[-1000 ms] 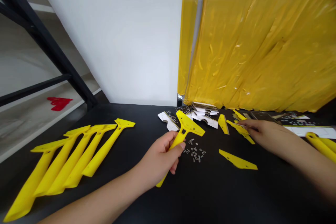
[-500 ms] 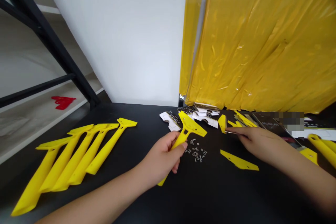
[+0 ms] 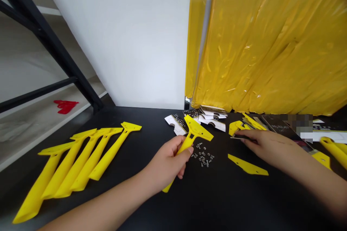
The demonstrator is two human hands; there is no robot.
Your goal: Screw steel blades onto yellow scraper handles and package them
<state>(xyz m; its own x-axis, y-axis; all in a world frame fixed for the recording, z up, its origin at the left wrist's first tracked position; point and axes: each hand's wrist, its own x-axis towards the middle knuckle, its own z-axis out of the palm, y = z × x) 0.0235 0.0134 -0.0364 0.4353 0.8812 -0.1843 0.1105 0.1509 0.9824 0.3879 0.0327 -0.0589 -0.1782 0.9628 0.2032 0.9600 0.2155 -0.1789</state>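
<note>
My left hand [image 3: 168, 162] is closed around the grip of a yellow plastic scraper handle [image 3: 199, 129], its wide head tilted up and away from me. To the right, my right hand [image 3: 268, 146] pinches a thin metal blade [image 3: 236, 138], seen almost edge-on. Small yellow plastic pieces [image 3: 233, 127] lie just behind those fingertips. Between the hands, small screws and nuts [image 3: 203, 157] are scattered on the black table. A loose yellow clamp plate [image 3: 248, 165] with holes rests in front of my right hand.
Several yellow scraper handles [image 3: 89, 157] lie in a row at left. White and black printed cards [image 3: 213, 119] are piled at the back. Another yellow handle [image 3: 334, 151] is at far right. Yellow plastic wrapping [image 3: 265, 43] and a white panel [image 3: 141, 43] stand behind the table.
My right hand has shifted slightly to the right and turned the blade, exposing more of the yellow pieces behind it. My left hand keeps its hold on the scraper handle.
</note>
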